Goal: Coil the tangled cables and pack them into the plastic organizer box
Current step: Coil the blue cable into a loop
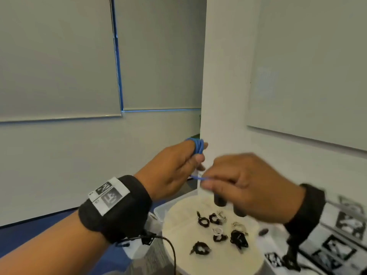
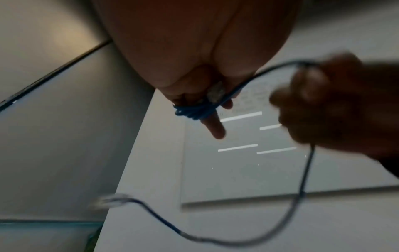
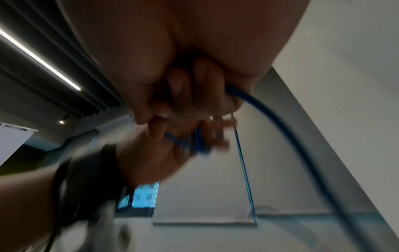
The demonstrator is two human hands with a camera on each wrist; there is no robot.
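Both forearms fill the foreground of the head view, each with a black wrist strap [image 1: 117,207]. Raised in front of a white pillar [image 1: 224,76], the left hand [image 1: 172,169] has several turns of a blue cable [image 1: 198,146] wound round its outstretched fingers; in the left wrist view the coil [image 2: 192,111] sits across the fingers, one fingertip pointing past it. Just beside it, the right hand [image 1: 248,185], blurred, pinches the cable's free length between thumb and curled fingers. From that pinch the loose tail [image 2: 302,184] drops in a long loop and ends in a blurred plug [image 2: 110,201]. The right wrist view shows the cable [image 3: 270,116] leaving the curled fingers and running down to the right.

Below the hands lies a clear plastic box [image 1: 158,212] with a pale floor. Small coiled bundles [image 1: 238,238], black and white, lie scattered in it, apart from each other. Sheets printed with black-and-white markers [image 1: 337,247] lie to the box's right. Grey blinds [image 1: 59,56] cover the wall behind.
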